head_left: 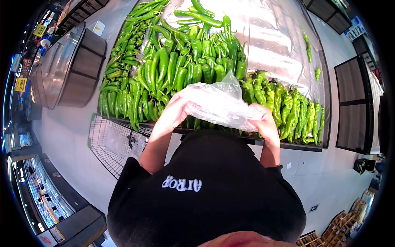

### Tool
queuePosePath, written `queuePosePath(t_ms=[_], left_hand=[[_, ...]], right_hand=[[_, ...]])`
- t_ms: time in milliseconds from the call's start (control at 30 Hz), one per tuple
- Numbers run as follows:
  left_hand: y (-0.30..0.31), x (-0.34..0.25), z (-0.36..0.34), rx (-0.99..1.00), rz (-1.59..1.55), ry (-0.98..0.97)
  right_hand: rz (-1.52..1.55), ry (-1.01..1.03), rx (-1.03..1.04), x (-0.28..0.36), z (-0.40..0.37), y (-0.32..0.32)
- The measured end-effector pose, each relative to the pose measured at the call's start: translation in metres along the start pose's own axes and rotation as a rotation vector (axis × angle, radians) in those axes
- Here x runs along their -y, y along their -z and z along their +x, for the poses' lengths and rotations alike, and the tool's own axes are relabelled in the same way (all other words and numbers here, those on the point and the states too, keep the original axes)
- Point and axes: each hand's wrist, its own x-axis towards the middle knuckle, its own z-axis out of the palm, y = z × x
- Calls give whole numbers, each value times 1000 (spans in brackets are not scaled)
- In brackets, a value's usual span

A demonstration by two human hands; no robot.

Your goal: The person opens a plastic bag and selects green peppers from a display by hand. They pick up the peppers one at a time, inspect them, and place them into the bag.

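A clear plastic bag point(220, 103) is stretched between my two hands, over the front edge of a pile of green peppers point(164, 68). My left hand point(176, 110) is closed on the bag's left end. The bag's right end is gripped by my right hand point(263, 119), whose fingers are bent round the plastic. Long smooth peppers lie behind and left of the bag. Wrinkled green peppers point(290, 111) lie to the right, close to my right hand. Whether anything is inside the bag cannot be made out; it looks thin and crumpled.
A wire shopping cart point(109, 142) with plastic bags in it stands at the lower left of the display. The display's dark rim point(304, 147) runs in front of me. A round metal bin point(68, 66) is at the left, and a dark stand point(354, 105) at the right.
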Motion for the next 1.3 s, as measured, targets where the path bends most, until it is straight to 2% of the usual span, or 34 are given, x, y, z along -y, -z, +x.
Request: queuePosePath(t_ms=[67, 133, 167, 233, 267, 300, 367, 433, 467, 533, 600, 633, 667, 700, 800, 867, 933, 1000, 1067, 1100, 1133, 1200, 1300], left_hand=[[24, 16, 5, 103, -284, 53], [-2, 6, 1, -82, -271, 66], [-13, 4, 1, -174, -264, 73], [-15, 10, 6, -266, -178, -33], [-12, 14, 9, -312, -136, -87], [-1, 9, 9, -124, -126, -104], [-3, 18, 10, -164, 66, -192], [-19, 28, 14, -185, 180, -305], [-24, 31, 13, -99, 219, -315], [-43, 33, 6, 48, 231, -277], [-62, 29, 2, 35, 510, -249], [-64, 34, 2, 58, 541, -326], [-63, 39, 2, 82, 572, -400], [-60, 42, 1, 43, 752, -461], [-58, 50, -2, -23, 895, -315], [-56, 54, -3, 28, 864, -243], [-55, 54, -6, 90, 834, -220], [-54, 56, -8, 33, 864, -289], [-49, 53, -5, 15, 798, -334], [-46, 58, -2, -3, 716, -354], [-41, 60, -2, 20, 653, -293], [-41, 63, -2, 85, 505, -308], [-55, 63, -4, 95, 460, -338]], right_hand=[[70, -41, 150, -3, -2, 1], [100, -112, 201, 5, -3, -8], [32, -48, 220, 6, -3, -7], [-107, 82, 257, 12, 0, -4], [-40, 82, 160, 16, -3, -10], [-115, 192, 100, 18, 1, -11], [-326, 368, -54, 26, 5, -15], [-519, 331, -73, 45, 4, -28], [-616, 310, -81, 49, 4, -36], [-614, 218, -138, 42, 9, -44], [-634, 71, -153, 39, 16, -43], [-600, 178, -189, 22, 19, -35], [-522, 200, -236, 12, 18, -25], [-443, 221, -284, 11, 18, -21], [-124, 325, -433, 16, 12, -17], [70, 370, -411, 12, 11, -13], [85, 324, -420, 14, 12, -22], [68, 226, -416, 13, 11, -31], [39, 223, -357, 7, 13, -38], [40, 214, -312, 4, 13, -39], [56, 206, -294, 5, 14, -41], [75, 130, -324, 6, 16, -44], [97, 217, -352, 9, 24, -61]])
